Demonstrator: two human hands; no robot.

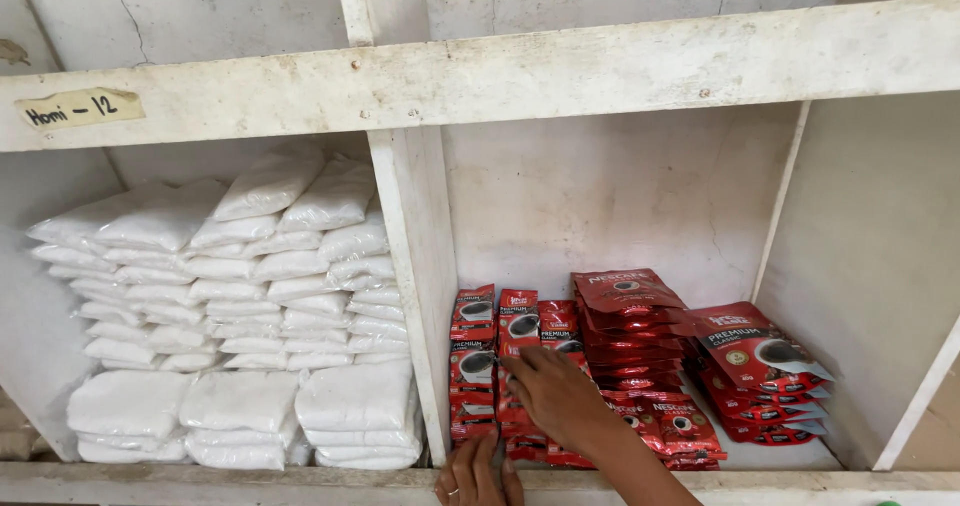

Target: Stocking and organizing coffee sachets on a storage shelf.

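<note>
right hand (560, 396) fingers spread flat on glossy red sachets (480, 366); left hand (475, 478) fingers together on rough shelf edge (300, 486).

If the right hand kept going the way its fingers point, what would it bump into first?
The right hand points up and left into the small red sachets standing in rows. Its fingertips already seem to touch them, though depth is hard to judge. Behind them is the white divider.

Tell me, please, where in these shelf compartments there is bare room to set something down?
The right compartment's floor is bare by the right wall, beside the red pouches, with open space above the red stacks. The left compartment is crowded with white bags; only a gap above them. Both hands, right and left, are at the sachets.
</note>
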